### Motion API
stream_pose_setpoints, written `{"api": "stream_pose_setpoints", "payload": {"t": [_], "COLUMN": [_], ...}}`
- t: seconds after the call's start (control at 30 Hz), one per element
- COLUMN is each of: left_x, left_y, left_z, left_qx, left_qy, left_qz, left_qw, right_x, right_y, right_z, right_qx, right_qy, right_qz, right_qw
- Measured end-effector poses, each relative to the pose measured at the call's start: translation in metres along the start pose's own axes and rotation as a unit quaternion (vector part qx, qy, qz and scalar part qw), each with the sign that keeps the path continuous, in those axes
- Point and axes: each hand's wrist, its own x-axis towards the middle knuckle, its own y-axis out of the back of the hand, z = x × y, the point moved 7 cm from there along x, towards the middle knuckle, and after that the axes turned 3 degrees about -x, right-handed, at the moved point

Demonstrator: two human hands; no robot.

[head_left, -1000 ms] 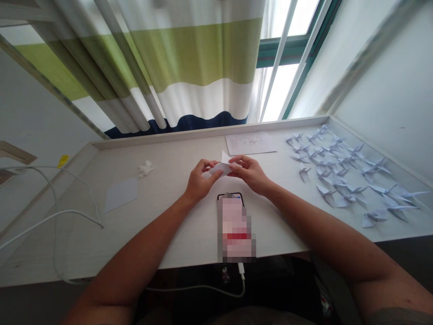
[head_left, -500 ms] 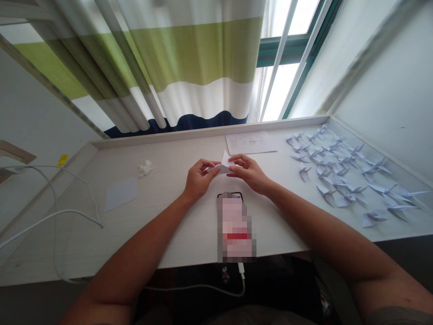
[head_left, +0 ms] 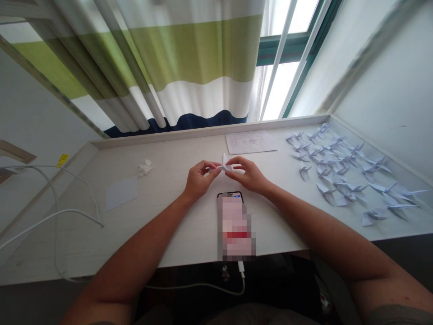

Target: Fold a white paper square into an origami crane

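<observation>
A small folded piece of white paper (head_left: 223,165) sits between my hands, with a thin point standing upward. My left hand (head_left: 202,180) pinches its left end between fingers and thumb. My right hand (head_left: 246,173) is at its right side, fingertips against the fold. Below both hands a phone (head_left: 230,195) lies on the desk, mostly hidden by pixelation. To the left lie a flat pale square of paper (head_left: 121,194) and a small crumpled white paper piece (head_left: 145,168).
Many pale lilac origami cranes (head_left: 338,174) cover the desk's right side. A handwritten sheet (head_left: 250,142) lies at the back. White cables (head_left: 54,216) run across the left side. A raised rim (head_left: 203,132) lines the desk's back, below a striped curtain.
The folded paper has narrowed and its point stands more upright. My hands have shifted slightly, with my right fingers opening a little at its right side.
</observation>
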Motion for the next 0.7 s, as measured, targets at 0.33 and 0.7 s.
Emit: {"api": "stream_pose_setpoints", "payload": {"t": [0.33, 0.7], "left_x": [-0.002, -0.002], "left_y": [0.001, -0.001], "left_z": [0.014, 0.009], "left_qx": [0.088, 0.056], "left_qy": [-0.075, -0.026], "left_qz": [0.006, -0.006], "left_qw": [0.993, 0.998], "right_x": [0.000, -0.001], "right_y": [0.008, -0.002], "right_z": [-0.009, 0.001], "right_qx": [-0.057, 0.020], "right_qy": [0.036, -0.022], "right_qz": [0.038, -0.001], "right_qw": [0.997, 1.000]}}
